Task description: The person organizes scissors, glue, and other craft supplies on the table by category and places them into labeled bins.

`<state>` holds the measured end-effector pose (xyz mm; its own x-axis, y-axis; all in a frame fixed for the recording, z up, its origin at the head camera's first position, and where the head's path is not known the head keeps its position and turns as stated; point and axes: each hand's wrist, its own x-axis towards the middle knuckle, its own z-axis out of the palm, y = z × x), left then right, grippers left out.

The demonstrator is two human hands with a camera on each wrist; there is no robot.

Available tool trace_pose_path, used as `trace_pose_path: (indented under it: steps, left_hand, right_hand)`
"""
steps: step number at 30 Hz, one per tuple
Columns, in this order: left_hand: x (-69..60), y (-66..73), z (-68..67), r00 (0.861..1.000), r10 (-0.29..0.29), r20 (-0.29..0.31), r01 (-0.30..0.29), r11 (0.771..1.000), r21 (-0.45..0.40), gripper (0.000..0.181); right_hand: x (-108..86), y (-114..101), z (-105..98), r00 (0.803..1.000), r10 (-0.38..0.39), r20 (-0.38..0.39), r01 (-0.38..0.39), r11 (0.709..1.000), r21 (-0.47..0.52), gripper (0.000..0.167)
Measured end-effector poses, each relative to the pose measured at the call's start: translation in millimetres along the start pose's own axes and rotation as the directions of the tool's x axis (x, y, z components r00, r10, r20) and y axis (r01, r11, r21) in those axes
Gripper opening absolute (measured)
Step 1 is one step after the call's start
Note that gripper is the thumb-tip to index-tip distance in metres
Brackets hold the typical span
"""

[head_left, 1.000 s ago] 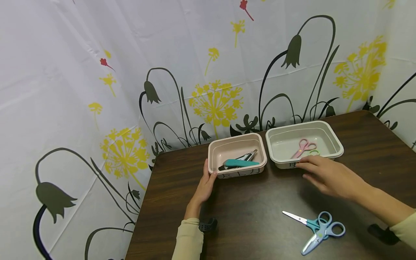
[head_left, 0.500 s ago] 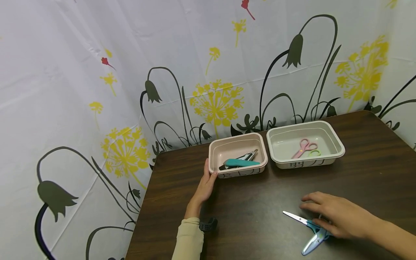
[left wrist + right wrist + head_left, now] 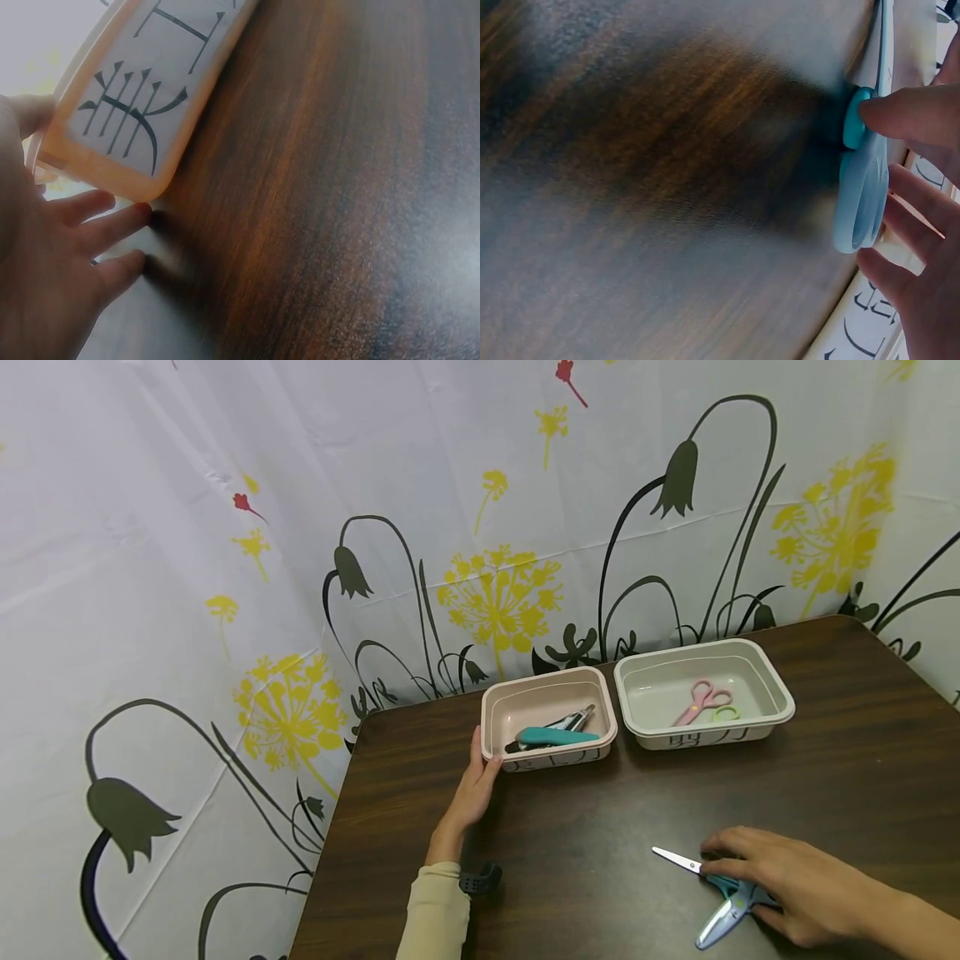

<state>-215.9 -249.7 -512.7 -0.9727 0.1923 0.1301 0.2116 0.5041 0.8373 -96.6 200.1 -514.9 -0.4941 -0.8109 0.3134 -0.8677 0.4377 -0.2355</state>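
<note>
A pair of blue and teal scissors (image 3: 722, 917) lies on the table with blades spread, one silver and one blue-covered. My right hand (image 3: 802, 885) pinches it around the handles, hiding most of the loops. In the right wrist view, my thumb presses the teal part of the scissors (image 3: 855, 120), with the other fingers along the far side. My left hand (image 3: 467, 793) rests against the left end of the pink bin (image 3: 525, 695), its fingers fairly straight and its thumb at the front corner. A labelled wall of the bin (image 3: 112, 180) shows in the left wrist view.
The pink bin contains a teal-handled cutter (image 3: 558, 736) and other dark and silver tools. To its right, a grey-green bin (image 3: 652, 672) holds pink scissors (image 3: 702, 700) and a green-looped item (image 3: 726, 713). A patterned curtain (image 3: 420, 460) hangs behind the dark wooden table (image 3: 585, 843).
My right hand has moved from the front edge of the grey-green bin down to the blue scissors and taken hold of them. The left hand and both bins have stayed in place.
</note>
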Motion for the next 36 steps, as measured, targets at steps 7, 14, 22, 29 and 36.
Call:
trace_pose_path:
  steps: [7, 14, 22, 29, 36]
  left_hand:
    - [1.1, 0.3, -0.2, 1.0, -0.025, 0.011, 0.025, 1.0, -0.015, 0.068]
    - [3.0, 0.1, -1.7, 0.999, -0.026, 0.039, 0.028, 0.999, -0.038, 0.068]
    - [0.5, -0.1, 0.3, 1.0, -0.005, -0.002, 0.005, 1.0, -0.011, 0.067]
    - [0.2, -0.9, -0.2, 1.0, 0.0, 0.005, 0.0, 1.0, -0.01, 0.067]
    - [-4.1, 22.0, -4.8, 0.999, -0.008, 0.038, 0.009, 0.999, -0.034, 0.066]
  right_hand:
    - [-1.3, -0.6, 2.4, 1.0, -0.001, 0.01, 0.001, 0.999, 0.055, 0.074]
    - [-3.2, -1.7, 5.4, 0.999, -0.021, -0.035, 0.023, 0.998, 0.06, 0.076]
    - [-4.4, 0.0, 7.7, 0.995, -0.052, -0.09, 0.056, 0.997, 0.045, 0.07]
    - [-5.5, -0.2, 6.0, 0.997, -0.047, -0.063, 0.051, 0.997, 0.063, 0.064]
    - [-6.2, 0.7, 5.6, 0.997, -0.053, -0.05, 0.057, 0.995, 0.077, 0.049]
